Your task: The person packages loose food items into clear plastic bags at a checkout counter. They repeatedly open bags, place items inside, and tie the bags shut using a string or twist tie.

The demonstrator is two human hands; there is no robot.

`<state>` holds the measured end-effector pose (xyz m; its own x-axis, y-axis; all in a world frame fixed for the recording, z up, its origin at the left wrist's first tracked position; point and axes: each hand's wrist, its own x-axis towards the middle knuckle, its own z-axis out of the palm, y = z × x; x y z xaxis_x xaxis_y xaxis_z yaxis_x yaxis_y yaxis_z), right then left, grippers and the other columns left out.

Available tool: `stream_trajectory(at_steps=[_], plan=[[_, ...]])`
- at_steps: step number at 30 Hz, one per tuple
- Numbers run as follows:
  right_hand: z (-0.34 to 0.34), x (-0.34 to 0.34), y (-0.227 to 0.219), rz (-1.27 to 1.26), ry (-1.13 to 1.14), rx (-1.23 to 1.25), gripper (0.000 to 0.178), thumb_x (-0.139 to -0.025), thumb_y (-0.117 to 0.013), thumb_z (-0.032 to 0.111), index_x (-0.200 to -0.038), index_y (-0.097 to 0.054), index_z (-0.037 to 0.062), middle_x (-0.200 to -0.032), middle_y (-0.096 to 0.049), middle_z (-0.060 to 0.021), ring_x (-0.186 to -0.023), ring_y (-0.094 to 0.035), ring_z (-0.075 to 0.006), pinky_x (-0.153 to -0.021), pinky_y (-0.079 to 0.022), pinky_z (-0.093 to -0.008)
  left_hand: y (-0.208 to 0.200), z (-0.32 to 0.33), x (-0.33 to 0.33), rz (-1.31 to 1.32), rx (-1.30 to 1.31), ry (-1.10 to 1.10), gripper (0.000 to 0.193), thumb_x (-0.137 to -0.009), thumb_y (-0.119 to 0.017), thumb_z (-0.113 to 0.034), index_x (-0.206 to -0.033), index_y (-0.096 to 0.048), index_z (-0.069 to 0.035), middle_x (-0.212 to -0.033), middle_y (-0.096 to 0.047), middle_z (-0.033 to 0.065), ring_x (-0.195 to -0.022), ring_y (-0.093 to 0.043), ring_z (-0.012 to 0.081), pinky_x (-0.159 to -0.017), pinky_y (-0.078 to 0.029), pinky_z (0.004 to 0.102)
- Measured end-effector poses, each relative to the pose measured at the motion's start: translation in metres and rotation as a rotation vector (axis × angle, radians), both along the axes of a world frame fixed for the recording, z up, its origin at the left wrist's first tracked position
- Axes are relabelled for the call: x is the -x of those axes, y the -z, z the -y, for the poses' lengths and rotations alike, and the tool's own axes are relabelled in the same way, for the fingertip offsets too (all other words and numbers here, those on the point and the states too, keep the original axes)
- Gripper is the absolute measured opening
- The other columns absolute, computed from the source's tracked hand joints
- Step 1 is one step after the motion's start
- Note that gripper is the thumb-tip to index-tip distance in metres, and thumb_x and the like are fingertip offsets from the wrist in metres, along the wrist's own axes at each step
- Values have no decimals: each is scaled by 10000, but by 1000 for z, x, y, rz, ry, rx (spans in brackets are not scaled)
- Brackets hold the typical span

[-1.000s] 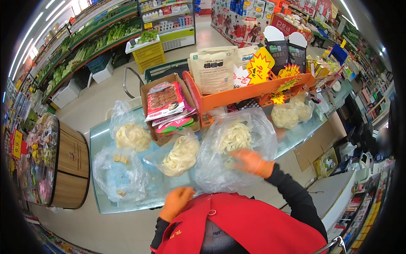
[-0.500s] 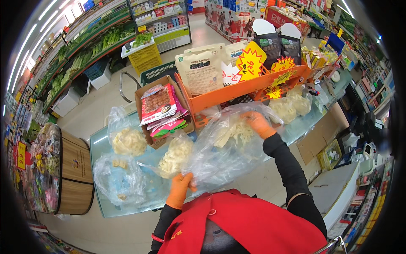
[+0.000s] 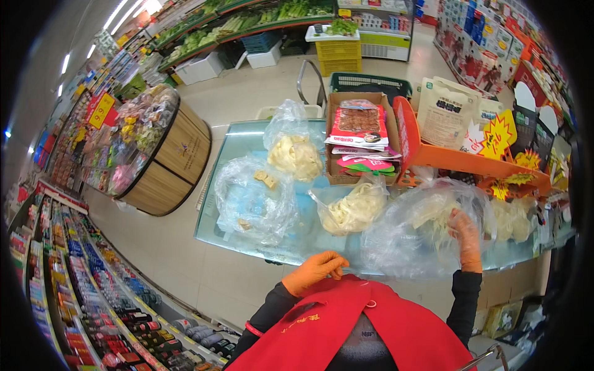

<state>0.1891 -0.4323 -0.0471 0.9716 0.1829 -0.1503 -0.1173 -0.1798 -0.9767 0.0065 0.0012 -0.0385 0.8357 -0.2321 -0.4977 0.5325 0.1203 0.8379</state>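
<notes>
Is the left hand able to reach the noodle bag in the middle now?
Probably yes: the left hand hovers at the table's near edge, empty, and nothing stands between it and the middle noodle bag.

1 view only: your head camera looks steeply down from above your chest, facing the counter (image 3: 247,185) close ahead. Fisheye bends the shop aisles around the rim.

Even, bright light is coming from ceiling strip lamps (image 3: 127,9) showing at the upper left. Glare is lying on the glass counter (image 3: 238,145) and on the clear plastic bag (image 3: 414,229) right of it. Shadows are staying faint. Fisheye distortion is bending the shelves left of the counter; a black vignette is ringing the view
</notes>
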Motion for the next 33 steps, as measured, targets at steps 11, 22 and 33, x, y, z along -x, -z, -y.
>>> stream_trajectory(at_steps=[11,22,33], plan=[[-94,64,-46,51,320,-1224,893,-932,-494,727,-1638,-163,292,-1701,-137,-53,-1531,-184,-315,-1216,-130,-568,-71,130,-66,1064,-380,347,591,-829,-789,-98,-1384,-585,-100,-1039,-671,81,-918,-675,235,-829,-535,364],[31,165,-42,23,122,-2497,564,-1078,-357,414,-1607,-256,247,-1675,-243,-74,-1537,-204,-318,-1238,-118,-539,-30,318,-27,1191,71,963,117,-909,-688,-158,-995,-658,-85,-942,-652,100,-876,-625,356,-759,-494,447],[265,280,-45,416,731,-1275,826,-975,-542,598,-1613,-259,157,-1656,-248,-91,-1477,-302,-309,-1218,-252,-531,-10,548,28,513,395,1310,196,-987,-667,-210,-1038,-666,-21,-880,-646,58,-783,-618,185,-730,-503,321]])
